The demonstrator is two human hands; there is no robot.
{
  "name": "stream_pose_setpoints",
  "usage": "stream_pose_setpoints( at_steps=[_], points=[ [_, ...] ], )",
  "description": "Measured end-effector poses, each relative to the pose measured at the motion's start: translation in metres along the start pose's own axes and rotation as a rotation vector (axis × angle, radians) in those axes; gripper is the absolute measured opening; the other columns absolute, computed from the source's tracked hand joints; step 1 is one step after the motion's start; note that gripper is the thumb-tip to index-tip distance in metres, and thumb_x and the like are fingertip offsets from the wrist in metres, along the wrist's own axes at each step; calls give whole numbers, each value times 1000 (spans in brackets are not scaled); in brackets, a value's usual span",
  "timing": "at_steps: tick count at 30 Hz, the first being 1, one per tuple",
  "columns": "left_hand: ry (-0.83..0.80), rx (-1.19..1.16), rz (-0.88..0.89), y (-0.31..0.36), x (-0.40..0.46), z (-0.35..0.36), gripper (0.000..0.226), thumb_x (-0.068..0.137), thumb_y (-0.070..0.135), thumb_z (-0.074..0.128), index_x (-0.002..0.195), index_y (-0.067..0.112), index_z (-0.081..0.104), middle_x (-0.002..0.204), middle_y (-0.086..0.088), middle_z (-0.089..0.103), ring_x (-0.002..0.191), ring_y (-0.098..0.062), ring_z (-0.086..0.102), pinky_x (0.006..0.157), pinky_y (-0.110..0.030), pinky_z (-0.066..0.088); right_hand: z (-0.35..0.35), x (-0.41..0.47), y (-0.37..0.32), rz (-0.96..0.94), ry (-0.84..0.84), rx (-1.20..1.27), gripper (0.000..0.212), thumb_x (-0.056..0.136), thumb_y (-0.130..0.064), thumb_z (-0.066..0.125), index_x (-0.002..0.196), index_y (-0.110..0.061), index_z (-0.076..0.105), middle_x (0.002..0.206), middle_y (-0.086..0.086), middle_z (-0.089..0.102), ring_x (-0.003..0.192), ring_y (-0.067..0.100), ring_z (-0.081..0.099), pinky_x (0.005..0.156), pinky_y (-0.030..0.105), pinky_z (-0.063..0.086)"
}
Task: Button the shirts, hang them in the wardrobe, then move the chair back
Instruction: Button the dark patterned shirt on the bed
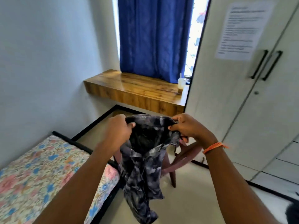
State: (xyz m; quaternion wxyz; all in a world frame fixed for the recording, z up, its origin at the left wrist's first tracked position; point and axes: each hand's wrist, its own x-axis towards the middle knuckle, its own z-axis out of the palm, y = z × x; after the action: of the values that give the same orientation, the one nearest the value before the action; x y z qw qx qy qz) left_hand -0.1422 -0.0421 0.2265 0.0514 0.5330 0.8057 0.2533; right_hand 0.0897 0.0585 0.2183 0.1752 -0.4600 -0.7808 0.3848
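A dark grey-and-white mottled shirt [145,159] hangs crumpled at lower centre of the frame, held up by its top edge. Behind it, a reddish-brown chair [181,159] stands on the floor. The white wardrobe [242,102] fills the right side, doors closed.

The shirt [145,159] was dark grey-black with pale, cloudy blotches like tie-dye. The curtain [153,38] was deep blue with a faint tone-on-tone figure. The bed [40,175] cover was cream, strewn with pink and blue flowers. The shelf [137,91] was honey-brown wood grain. The wardrobe [242,102] was white with black handles [265,65]. The chair [182,157] was reddish brown. A wristband [213,147] was orange. The walls [48,62] were white.
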Motion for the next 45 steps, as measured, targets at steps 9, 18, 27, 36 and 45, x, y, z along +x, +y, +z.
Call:
stream_pose_setpoints(
  at_steps=[9,18,27,36,45],
  points=[
    [-268,-74,173,109,38,70,42,99,32,54,63,12,48,63,-3,50,59,-17,51,48,-28,30,-40,-45,64,174,121,35,20,96,-18,61,98,1,68,83,25,71,48,11,62,49,25,51],
    [-548,-558,243,85,40,91,16,87,36,72,94,22,67,90,0,73,85,-14,69,72,-27,54,-10,-4,45,101,14,409,21,99,-21,55,102,-1,62,91,39,63,67,38,56,46,31,44],
    [-81,-29,-130,-67,37,36,5,79,10,68,81,8,64,79,-17,64,79,-32,62,61,-29,34,96,86,-23,27,-268,198,17,100,-14,48,104,-3,60,53,8,51,38,17,56,38,25,48],
    [233,-9,-653,-249,10,-79,8,68,10,61,67,2,63,56,-14,58,60,-34,66,57,-32,52,244,176,-156,-92,-357,165,13,97,-11,57,108,-6,63,61,14,61,39,18,60,39,25,47],
    [362,-140,-862,-435,61,-192,18,84,4,50,67,0,52,50,-14,57,24,-12,50,34,-16,40,423,273,-328,-161,-482,210,12,97,-9,54,89,-2,60,60,17,60,46,26,62,42,29,51]
  ],
)
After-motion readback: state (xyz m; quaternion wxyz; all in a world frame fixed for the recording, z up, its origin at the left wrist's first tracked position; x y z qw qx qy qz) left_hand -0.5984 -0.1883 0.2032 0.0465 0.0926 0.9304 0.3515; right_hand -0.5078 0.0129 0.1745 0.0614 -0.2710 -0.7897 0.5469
